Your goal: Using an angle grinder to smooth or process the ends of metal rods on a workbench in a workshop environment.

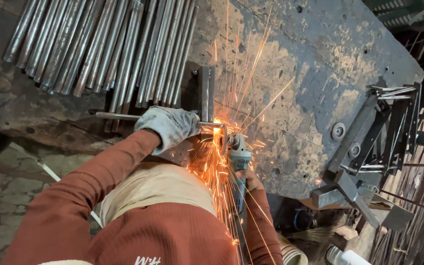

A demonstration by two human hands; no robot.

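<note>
- Right hand (251, 180): bare, low in the view and nearest the body, wrapped around the rear grip of a blue-grey angle grinder (239, 159). Fingers mostly hidden behind the tool and the spark stream. Tool is held nose-away, so the disc meets the work at arm's reach.
- Sparks (222, 162): thick orange sheet falling back toward the torso, thinner streaks thrown up across the slab. Contact point sits at the bright spot just left of the grinder head.
- Left hand (170, 126): in a grey work glove, clamped tight over a thin metal rod (119, 116). The rod lies flat across the slab edge; grip sits just short of the cut, probably to pin the piece against chatter. Glove suits the hand nearest the heat.
- Concrete slab (310, 73): worn, pitted, serves as bench.
- Bundle of steel tubes (99, 49): laid side by side beyond the rod, within reach.
- Welded metal frames (374, 137): far right, off the slab edge.
</note>
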